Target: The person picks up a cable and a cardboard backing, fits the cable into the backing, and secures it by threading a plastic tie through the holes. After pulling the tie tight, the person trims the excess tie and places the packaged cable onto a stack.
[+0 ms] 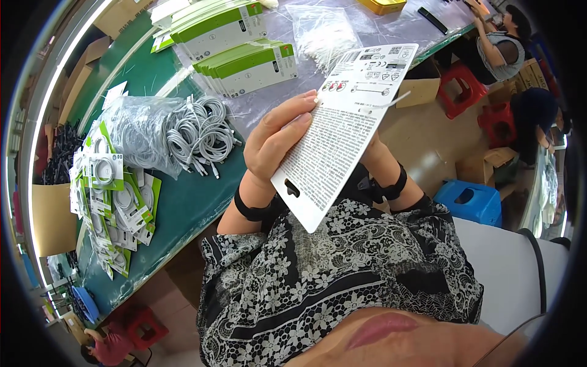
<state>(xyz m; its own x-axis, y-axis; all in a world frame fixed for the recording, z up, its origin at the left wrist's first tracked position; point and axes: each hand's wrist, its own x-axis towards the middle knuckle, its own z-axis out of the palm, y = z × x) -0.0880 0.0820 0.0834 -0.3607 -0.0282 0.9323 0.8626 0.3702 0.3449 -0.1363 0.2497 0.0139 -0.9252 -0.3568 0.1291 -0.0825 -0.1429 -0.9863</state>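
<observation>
A white printed backing card [333,140] is held up tilted in front of me, its text side showing and its hang hole at the lower end. My left hand [278,134] is closed on the card's left edge, with bent fingers lying over the printed face. By those fingertips is a tiny white bit at the card's surface. A thin white plastic tie [394,100] sticks out past the right edge. Behind the card is my right hand [374,150]; only a part near the wrist shows and its fingers are hidden.
On the green table [183,223] lie coiled grey cables [202,134] in a clear bag and a heap of carded cables [116,202]. Farther off are stacked green-white cards [251,67] and a bag of white ties [324,37]. A blue stool [471,199] stands at right. Other people sit nearby.
</observation>
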